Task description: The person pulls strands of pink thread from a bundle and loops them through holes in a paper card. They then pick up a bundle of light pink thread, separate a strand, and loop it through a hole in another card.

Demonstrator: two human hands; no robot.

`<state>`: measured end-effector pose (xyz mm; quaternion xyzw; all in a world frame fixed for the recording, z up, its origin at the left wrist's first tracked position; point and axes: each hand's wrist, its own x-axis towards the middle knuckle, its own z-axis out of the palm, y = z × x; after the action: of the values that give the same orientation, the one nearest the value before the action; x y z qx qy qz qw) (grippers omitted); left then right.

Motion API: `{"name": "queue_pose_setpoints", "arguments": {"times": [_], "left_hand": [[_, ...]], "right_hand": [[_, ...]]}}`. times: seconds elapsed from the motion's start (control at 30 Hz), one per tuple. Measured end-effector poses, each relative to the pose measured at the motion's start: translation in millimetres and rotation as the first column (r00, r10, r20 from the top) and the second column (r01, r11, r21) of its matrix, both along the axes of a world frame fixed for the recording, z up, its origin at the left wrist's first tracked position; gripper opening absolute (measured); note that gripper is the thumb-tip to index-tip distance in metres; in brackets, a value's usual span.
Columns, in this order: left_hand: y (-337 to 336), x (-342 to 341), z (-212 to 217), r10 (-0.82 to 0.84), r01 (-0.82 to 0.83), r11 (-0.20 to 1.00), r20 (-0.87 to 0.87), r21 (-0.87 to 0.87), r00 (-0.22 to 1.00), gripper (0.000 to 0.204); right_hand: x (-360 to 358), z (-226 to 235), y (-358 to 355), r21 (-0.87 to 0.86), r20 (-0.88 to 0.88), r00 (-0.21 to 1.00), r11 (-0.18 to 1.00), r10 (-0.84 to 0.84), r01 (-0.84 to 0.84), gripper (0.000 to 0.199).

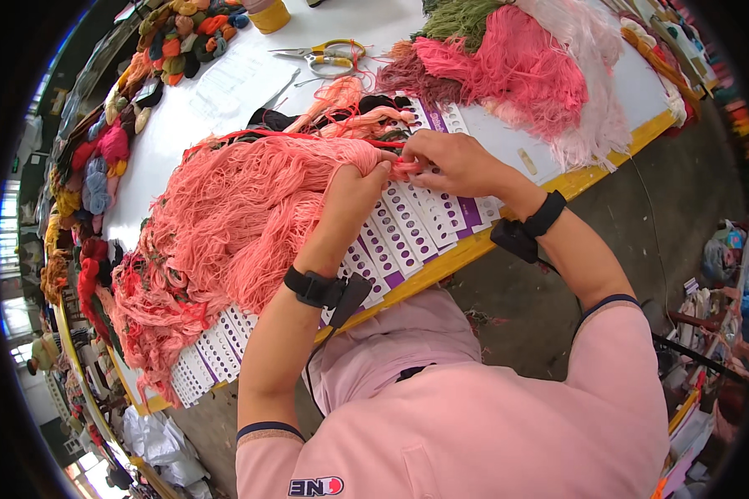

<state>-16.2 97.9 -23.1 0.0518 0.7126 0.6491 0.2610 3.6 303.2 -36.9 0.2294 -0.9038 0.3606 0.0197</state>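
With the clock face centred where both hands are meeting, a white table [441,264] is spreading beneath everything, its yellow near edge running from three o'clock round to about eight. A loose heap of coral yarn [250,208] is lying from eight to nine o'clock, its narrowed end reaching the hands. Multicoloured skeins [112,150] are crowding the far left side, from eight to ten. Overlapping white cards [391,237] with rows of purple dots are lying at six, continuing under the coral yarn toward seven. Pink yarn [516,71] is sitting at two, with olive-green yarn [462,23] touching it at one. Pale paper [233,79] is lying at ten. The left hand [358,181] is closing thumb and fingers around the coral yarn's end, some fingers hiding under strands. The right hand [449,158], at its three o'clock, is bending its fingers inward, nearly gapless, and pinching a reddish tuft [402,169]. Yellow-handled scissors [324,56] are resting at eleven.
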Motion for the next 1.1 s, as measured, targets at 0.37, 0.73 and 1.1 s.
{"name": "queue_pose_setpoints", "arguments": {"times": [0.37,0.73,1.1], "left_hand": [[-5.2,-16.2,-13.5,-0.241,0.204,0.946,-0.125,-0.254,0.962,0.018],[-256.7,-85.4,83.4,0.415,-0.524,0.594,0.326,0.611,0.849,0.012],[-109.1,-4.8,47.5,0.036,-0.21,0.784,0.295,0.584,0.955,0.051]], "right_hand": [[-9.0,-2.3,0.3,-0.237,0.353,0.935,0.965,-0.025,0.116,0.011],[-3.0,10.5,-1.2,-0.03,0.152,0.988,0.999,0.018,-0.013,0.025],[-0.5,8.8,-26.6,0.007,0.087,0.987,0.991,-0.136,0.136,0.012]]}}
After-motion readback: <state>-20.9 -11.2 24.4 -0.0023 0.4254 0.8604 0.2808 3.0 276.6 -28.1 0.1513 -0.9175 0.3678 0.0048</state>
